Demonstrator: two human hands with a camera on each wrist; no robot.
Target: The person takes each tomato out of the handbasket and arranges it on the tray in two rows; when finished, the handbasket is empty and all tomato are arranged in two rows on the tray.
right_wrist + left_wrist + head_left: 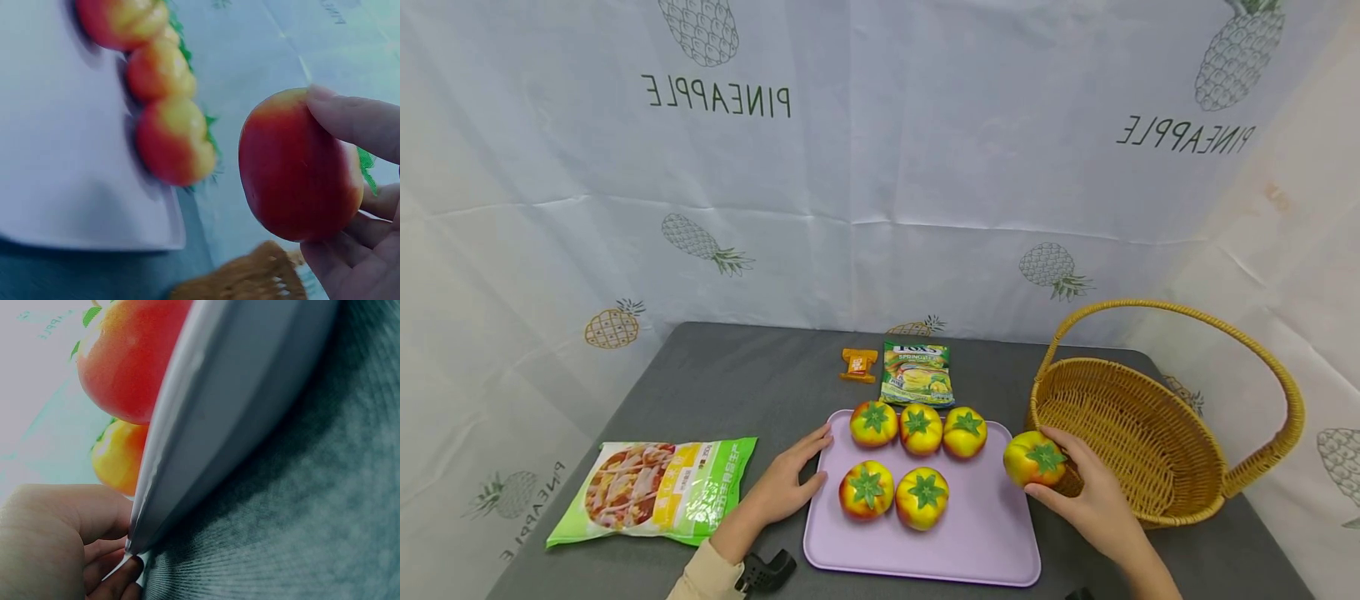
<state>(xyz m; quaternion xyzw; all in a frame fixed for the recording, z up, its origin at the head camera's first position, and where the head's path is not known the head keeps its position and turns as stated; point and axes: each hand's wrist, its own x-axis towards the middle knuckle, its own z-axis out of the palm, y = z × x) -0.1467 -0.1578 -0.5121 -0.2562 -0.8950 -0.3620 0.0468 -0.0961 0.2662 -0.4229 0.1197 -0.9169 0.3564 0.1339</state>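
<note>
A yellow-and-red persimmon (1034, 459) with a green leafy top is held in my right hand (1093, 500), thumb on one side and fingers on the other. In the right wrist view, the same persimmon (300, 169) hangs above the surface, beside the lilac tray. My left hand (782, 483) grips the left edge of the tray (970, 542); in the left wrist view the fingers (103, 512) lie at its rim. On the tray sit several more persimmons: a back row with one (920, 429) in its middle, and two (866, 490) in front.
A wicker basket (1120, 433) with a tall handle stands right of the tray, just behind my right hand. Behind the tray lie a green soup packet (916, 375) and a small orange packet (858, 365). A green-and-white food bag (655, 487) lies left on the grey tabletop (752, 367).
</note>
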